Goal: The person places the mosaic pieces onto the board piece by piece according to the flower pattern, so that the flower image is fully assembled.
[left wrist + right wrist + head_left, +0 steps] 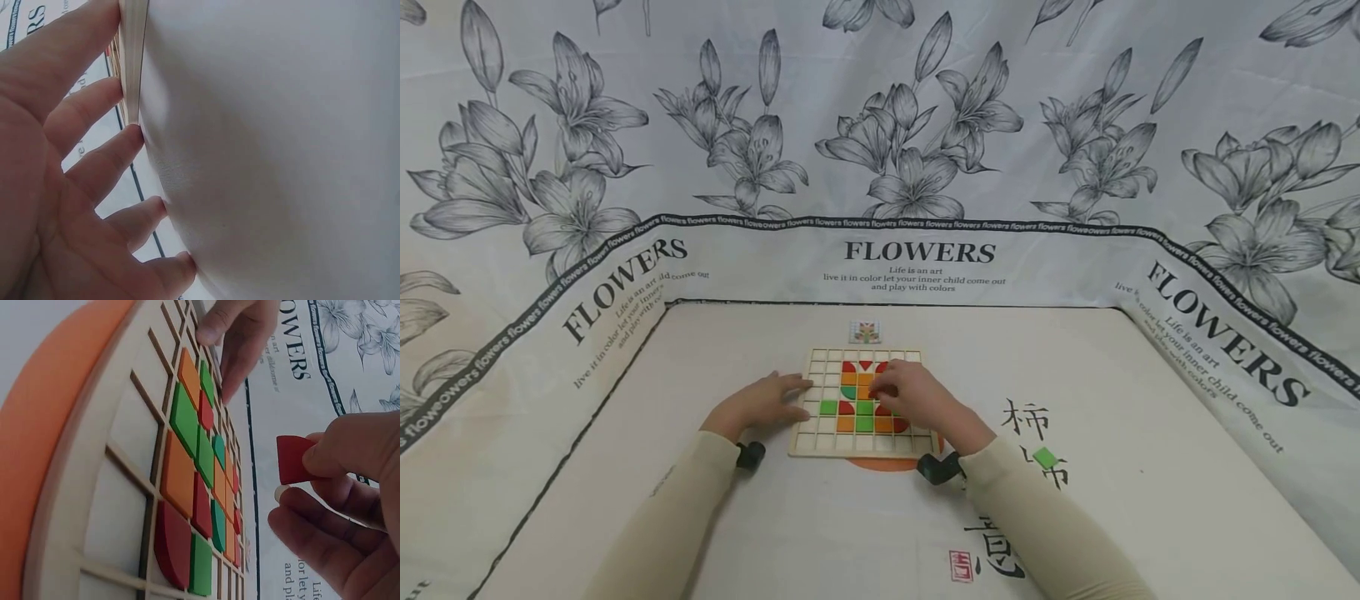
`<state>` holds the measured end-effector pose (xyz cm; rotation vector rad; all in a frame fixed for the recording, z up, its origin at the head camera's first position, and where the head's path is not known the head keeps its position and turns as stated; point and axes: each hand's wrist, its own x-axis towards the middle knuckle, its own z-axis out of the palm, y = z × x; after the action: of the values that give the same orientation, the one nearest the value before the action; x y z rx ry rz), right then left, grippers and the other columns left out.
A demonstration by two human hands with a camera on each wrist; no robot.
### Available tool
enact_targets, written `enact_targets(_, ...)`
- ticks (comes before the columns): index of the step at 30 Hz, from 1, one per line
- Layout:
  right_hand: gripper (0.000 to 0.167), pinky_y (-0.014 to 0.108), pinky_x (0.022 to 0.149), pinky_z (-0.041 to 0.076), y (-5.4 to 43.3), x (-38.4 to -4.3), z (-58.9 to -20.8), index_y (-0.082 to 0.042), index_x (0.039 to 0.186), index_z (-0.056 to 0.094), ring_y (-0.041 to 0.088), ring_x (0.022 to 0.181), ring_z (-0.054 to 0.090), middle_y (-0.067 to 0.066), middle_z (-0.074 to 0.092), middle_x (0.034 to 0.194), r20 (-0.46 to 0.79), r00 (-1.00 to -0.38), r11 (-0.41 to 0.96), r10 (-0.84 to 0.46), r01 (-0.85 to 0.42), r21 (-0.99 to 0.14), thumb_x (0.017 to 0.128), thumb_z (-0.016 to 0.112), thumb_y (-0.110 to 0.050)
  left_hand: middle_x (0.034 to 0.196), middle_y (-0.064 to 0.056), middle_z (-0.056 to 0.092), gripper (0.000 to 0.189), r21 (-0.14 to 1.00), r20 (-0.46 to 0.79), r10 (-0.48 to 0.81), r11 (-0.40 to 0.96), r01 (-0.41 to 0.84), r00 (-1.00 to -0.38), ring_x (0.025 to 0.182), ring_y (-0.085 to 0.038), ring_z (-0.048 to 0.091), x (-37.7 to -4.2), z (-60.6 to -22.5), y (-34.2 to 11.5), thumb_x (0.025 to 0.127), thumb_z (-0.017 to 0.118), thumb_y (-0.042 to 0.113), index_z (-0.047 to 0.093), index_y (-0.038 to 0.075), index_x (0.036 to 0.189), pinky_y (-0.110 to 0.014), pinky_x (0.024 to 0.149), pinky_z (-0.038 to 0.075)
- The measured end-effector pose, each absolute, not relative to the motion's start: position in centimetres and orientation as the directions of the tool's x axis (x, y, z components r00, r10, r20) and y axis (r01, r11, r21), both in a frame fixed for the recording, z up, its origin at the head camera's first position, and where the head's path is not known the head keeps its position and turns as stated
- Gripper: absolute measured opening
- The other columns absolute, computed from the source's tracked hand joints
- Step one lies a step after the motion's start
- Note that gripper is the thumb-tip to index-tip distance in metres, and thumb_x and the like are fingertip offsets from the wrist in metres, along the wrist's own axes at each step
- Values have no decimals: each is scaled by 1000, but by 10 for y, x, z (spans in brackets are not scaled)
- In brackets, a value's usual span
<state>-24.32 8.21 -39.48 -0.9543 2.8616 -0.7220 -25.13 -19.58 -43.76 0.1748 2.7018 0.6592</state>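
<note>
A wooden grid board [800, 448] lies on the table, its middle cells filled with red, orange, green and teal tiles. My left hand [760, 404] is at the board's left side, fingers spread; in the left wrist view its fingertips [134, 131] touch the board's edge and the table. Over the upper middle of the board, my right hand [917, 396] pinches a red tile with one rounded side [292, 459] between thumb and finger. In the right wrist view that tile is held apart from the board. The right hand hides some cells in the head view.
A small picture card [865, 332] lies behind the board. One loose green tile [1045, 457] is to the right, beside the right forearm. An orange round shape [880, 465] shows under the board's front edge. Flower-printed cloth [917, 167] encloses the table's back and sides.
</note>
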Motion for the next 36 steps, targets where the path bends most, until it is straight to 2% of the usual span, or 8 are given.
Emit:
enact_targets(7, 17, 22, 65, 46, 70, -241, -398, -13, 105, 76, 11, 78, 49, -3, 61, 91, 138, -747, 650, -650, -640, -410, 92, 64, -14, 159, -2, 31, 67, 459, -321, 197, 888, 30, -926, 151, -36, 9, -253, -438, -197, 84, 71, 45, 47, 29, 145, -62, 117, 18)
enact_targets(13, 16, 21, 71, 50, 54, -239, -401, -13, 103, 76, 10, 80, 55, -3, 67, 93, 129, -718, 635, -684, -672, -380, 91, 65, -12, 159, -1, 32, 66, 458, -323, 199, 888, 31, -925, 151, -36, 9, -253, -437, -199, 84, 70, 46, 47, 30, 144, -63, 116, 19)
enact_targets(21, 17, 21, 74, 49, 35, -231, -402, -14, 98, 76, 10, 84, 54, -3, 67, 94, 128, -689, 622, -714, -707, -337, 89, 63, -7, 159, -1, 32, 66, 454, -317, 209, 890, 45, -925, 151, -35, 10, -252, -436, -200, 85, 69, 47, 47, 29, 144, -62, 117, 19)
enact_targets(30, 14, 20, 77, 51, 20, -224, -407, -15, 102, 74, 8, 83, 54, -6, 63, 94, 78, -699, 649, -710, -694, -311, 92, 63, -13, 159, -2, 31, 67, 453, -298, 222, 889, 67, -928, 151, -35, 11, -252, -435, -200, 85, 69, 46, 46, 28, 145, -59, 118, 20)
enact_targets(36, 17, 17, 71, 48, 13, -221, -414, -15, 106, 74, 8, 76, 52, -6, 61, 91, 71, -684, 649, -726, -715, -259, 95, 61, -16, 158, -3, 32, 66, 454, -300, 228, 888, 71, -926, 150, -36, 11, -252, -435, -200, 85, 69, 46, 46, 27, 145, -60, 118, 20)
